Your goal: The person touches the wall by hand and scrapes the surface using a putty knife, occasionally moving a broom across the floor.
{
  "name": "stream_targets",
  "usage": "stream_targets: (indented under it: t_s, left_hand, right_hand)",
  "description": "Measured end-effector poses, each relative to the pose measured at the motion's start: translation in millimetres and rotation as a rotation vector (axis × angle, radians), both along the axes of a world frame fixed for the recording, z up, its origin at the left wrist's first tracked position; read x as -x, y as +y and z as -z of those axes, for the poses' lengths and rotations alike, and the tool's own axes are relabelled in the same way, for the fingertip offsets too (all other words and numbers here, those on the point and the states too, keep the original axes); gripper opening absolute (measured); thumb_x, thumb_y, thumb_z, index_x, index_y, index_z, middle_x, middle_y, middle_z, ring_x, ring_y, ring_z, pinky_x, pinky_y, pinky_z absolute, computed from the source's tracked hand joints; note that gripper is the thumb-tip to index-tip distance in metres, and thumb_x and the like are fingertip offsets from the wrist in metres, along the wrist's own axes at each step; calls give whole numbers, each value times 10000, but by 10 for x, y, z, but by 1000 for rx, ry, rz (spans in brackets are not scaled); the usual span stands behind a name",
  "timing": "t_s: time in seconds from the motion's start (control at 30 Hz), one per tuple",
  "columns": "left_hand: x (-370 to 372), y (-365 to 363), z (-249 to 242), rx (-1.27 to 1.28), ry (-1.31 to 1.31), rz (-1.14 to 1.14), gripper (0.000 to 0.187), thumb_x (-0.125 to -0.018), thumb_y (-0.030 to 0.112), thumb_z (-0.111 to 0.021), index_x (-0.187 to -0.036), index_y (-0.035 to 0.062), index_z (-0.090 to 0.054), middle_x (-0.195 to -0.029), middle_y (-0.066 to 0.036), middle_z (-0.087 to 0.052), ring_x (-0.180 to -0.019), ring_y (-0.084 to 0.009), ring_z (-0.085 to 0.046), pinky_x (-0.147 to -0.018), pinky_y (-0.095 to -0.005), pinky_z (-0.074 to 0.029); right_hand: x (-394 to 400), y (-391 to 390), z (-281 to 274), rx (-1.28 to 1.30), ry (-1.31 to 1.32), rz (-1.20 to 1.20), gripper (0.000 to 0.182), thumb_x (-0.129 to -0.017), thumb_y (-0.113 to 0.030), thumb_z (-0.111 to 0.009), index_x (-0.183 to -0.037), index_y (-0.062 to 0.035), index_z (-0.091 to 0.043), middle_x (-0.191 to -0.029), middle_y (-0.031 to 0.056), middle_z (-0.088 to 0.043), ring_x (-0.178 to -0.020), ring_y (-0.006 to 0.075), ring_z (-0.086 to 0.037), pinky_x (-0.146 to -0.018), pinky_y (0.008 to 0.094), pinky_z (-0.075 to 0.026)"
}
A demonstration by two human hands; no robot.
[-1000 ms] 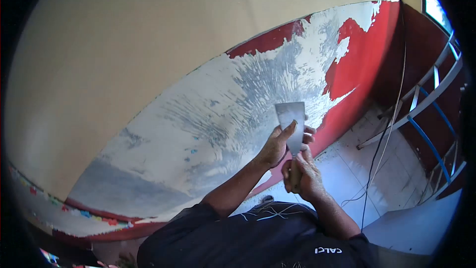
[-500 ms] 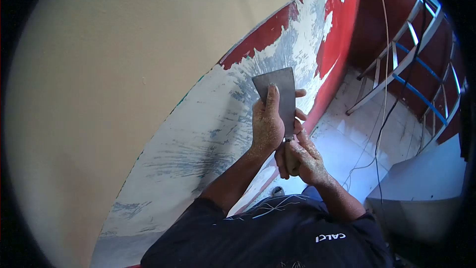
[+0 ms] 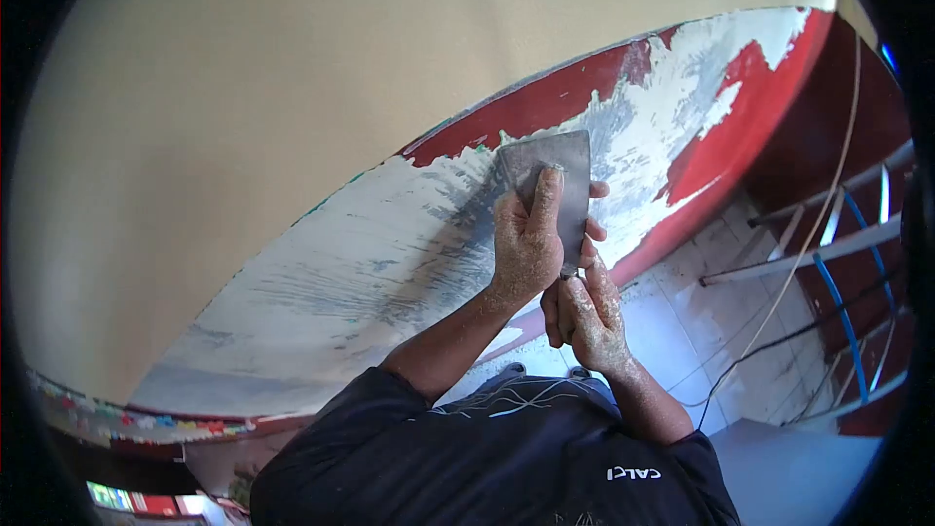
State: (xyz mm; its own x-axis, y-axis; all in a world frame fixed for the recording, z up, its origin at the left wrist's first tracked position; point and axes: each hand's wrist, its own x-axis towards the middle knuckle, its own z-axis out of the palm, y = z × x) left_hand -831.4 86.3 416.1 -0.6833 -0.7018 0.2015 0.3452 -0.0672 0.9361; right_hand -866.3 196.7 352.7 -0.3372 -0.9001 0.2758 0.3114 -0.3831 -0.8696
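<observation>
We find the scraper point(image 3: 575, 219) before the patchy wall point(image 3: 341, 278), blade point(image 3: 560, 149) upward. Our left hand point(image 3: 526, 253) clasps it, thumb above, fingers beneath, apparently for steadiness; our right hand point(image 3: 596, 331) closes around its lower end.

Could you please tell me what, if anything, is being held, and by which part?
A scraper: the left hand holds its blade, the right hand its handle.
</observation>
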Motion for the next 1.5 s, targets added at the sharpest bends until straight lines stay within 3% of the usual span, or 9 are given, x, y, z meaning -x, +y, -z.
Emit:
stream_targets:
  t_s: [0.07,0.2,0.23,0.67,0.77,0.9,1.2,1.23,1.5]
  left_hand:
    - [38,11,39,3,9,-40,435,-1003,352,-381,-957,-28,-588,-892,-113,-672,-573,-125,-631,-416,-220,-484]
    - [81,4,35,-21,21,-85,420,-1000,352,-396,-968,-25,-579,-862,-115,-666,-559,-119,-615,-407,-217,-472]
    - [87,6,1,-20,21,-84,416,-999,352,-400,-975,-25,-573,-853,-115,-665,-555,-118,-610,-404,-217,-469]
    - [137,72,-51,-5,25,-196,455,-984,378,-416,-908,-28,-607,-656,-103,-620,-431,-132,-538,-382,-251,-445]
    - [82,-25,-211,16,47,-99,378,-981,335,-448,-904,-18,-562,-814,-109,-665,-519,-116,-587,-383,-229,-457]
    - [77,39,-131,-15,12,-97,388,-978,351,-446,-928,-13,-570,-804,-98,-661,-521,-101,-577,-394,-232,-460]
    - [113,82,-94,-24,33,-149,384,-978,339,-436,-950,-20,-571,-780,-94,-652,-498,-99,-570,-381,-243,-451]
    - [105,49,-102,9,36,-137,373,-978,340,-439,-946,-6,-573,-811,-105,-660,-518,-109,-574,-398,-242,-458]
    - [98,53,-151,-30,26,-147,364,-973,333,-457,-931,-13,-562,-825,-120,-661,-519,-117,-575,-396,-245,-457]
  right_hand:
    - [55,-15,66,12,20,8,592,-1002,-121,-295,-1481,-70,48,-606,23,-465,-442,74,-399,-436,201,-360]
    - [90,-142,75,45,126,75,563,-1014,-134,-280,-1492,-134,18,-535,7,-407,-374,73,-367,-373,205,-345]
    - [122,-92,-9,-5,-13,-15,614,-993,-100,-331,-1482,-65,38,-635,0,-462,-448,57,-391,-428,192,-332]
    - [148,-108,-46,36,-58,-51,617,-1007,-142,-344,-1484,-115,47,-567,0,-432,-382,58,-348,-353,192,-326]
    - [151,-191,-154,97,-24,-55,619,-1010,-151,-339,-1485,-122,59,-563,4,-432,-383,65,-362,-353,200,-327]
    - [137,-27,-153,45,122,4,615,-1008,-131,-325,-1485,-124,63,-561,3,-429,-381,68,-362,-352,201,-328]
    - [105,4,-125,-1,-32,-55,637,-1008,-137,-327,-1478,-148,103,-595,19,-447,-382,65,-367,-335,202,-340]
    - [62,-30,-169,-49,-33,5,597,-1005,-172,-327,-1492,-190,17,-578,31,-423,-369,80,-339,-317,209,-332]
    - [82,-69,-176,-29,-46,-34,596,-1003,-181,-340,-1492,-167,1,-631,18,-406,-429,69,-346,-324,197,-335]
